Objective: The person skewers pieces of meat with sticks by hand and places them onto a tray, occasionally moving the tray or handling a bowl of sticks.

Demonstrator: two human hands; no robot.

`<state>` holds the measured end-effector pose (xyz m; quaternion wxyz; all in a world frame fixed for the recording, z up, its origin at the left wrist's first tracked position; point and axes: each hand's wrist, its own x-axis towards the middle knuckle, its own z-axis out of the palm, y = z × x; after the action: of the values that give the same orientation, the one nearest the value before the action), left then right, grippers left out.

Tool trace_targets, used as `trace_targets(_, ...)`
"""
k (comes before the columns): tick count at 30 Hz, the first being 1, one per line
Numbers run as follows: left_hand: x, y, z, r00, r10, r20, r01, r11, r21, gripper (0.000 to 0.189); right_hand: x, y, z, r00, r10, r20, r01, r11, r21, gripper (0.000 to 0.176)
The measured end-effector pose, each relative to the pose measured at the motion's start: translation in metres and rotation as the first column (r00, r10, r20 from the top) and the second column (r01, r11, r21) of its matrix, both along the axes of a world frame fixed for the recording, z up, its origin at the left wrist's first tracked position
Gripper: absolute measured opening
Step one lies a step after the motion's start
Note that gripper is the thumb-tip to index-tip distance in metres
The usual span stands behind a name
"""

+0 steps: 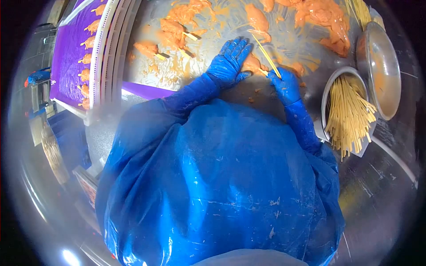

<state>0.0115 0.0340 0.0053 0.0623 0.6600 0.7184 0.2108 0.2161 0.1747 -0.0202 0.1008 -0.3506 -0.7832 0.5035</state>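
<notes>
My left hand [228, 62], in a blue glove, lies flat with its fingers stretched out at the edge of a piece of orange marinated meat [252, 63]. Closed around thin wooden skewers [267, 54], my right hand [286, 86] is just right of that piece. The skewers slant up and left from the fingers, and a pale stick end points from the meat toward this hand. To the left, skewered meat pieces [146, 48] rest on the metal table [226, 99], their stick ends showing. Another raw piece [258, 22] lies above my hands.
A pile of marinated meat [324, 22] covers the upper right of the table. A metal container of skewers [350, 115] stands at right, beside a steel bowl [385, 73]. At left, a purple-lined tray [69, 66] holds a row of skewered meat next to stacked white tray rims [111, 53].
</notes>
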Motion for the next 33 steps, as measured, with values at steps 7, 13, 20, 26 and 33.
trace_targets(7, 0.018, 0.005, -0.007, 0.999, -0.051, -0.004, 0.051, 0.998, 0.023, 0.077, -0.003, -0.001, 0.008, 1.0, 0.015, 0.009, -0.015, 1.0, -0.011, 0.026)
trace_targets(13, 0.027, 0.008, -0.015, 0.991, -0.128, -0.043, 0.129, 0.992, 0.016, 0.083, -0.002, 0.001, 0.003, 0.999, 0.04, 0.002, -0.04, 0.996, 0.083, 0.025)
trace_targets(20, 0.02, 0.003, -0.007, 0.999, -0.027, 0.045, 0.025, 0.999, 0.042, 0.078, -0.003, -0.001, 0.005, 1.0, 0.009, 0.027, -0.008, 1.0, -0.014, 0.024)
trace_targets(26, -0.023, -0.022, -0.007, 0.99, 0.143, -0.005, -0.142, 0.985, 0.102, 0.069, -0.003, -0.002, 0.001, 0.999, -0.026, -0.027, 0.026, 1.0, 0.004, 0.023)
trace_targets(33, -0.026, -0.022, 0.0, 0.996, -0.009, 0.087, -0.001, 0.993, 0.114, 0.056, -0.002, -0.004, 0.002, 1.0, -0.024, -0.019, 0.023, 0.999, -0.048, 0.021)
